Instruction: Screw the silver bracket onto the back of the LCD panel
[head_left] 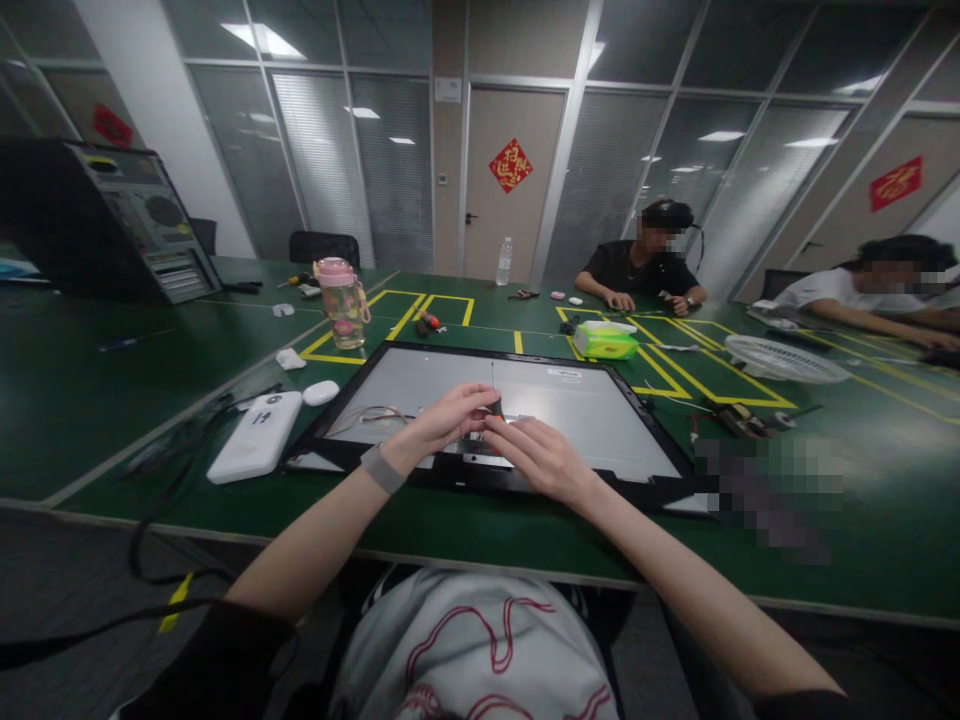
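Observation:
Both of my hands are over a flat display panel (600,420) with a black frame and a pale grey back, lying on the green table. A small screwdriver (497,408) with a dark and orange handle is between them, its thin shaft pointing up and away from me. My left hand (456,412) pinches it near the top of the handle. The fingers of my right hand (546,458) close on the handle's lower end. Thin wires (379,413) lie across the panel to the left. Small parts beneath my fingers are partly hidden.
Left of the panel lie a white power bank (259,437), a white case (321,392) and black cables. Beyond stand a pink-lidded bottle (341,305) and a computer tower (112,220). A green tissue pack (606,341) and white fan grille (784,358) are right; two people sit across.

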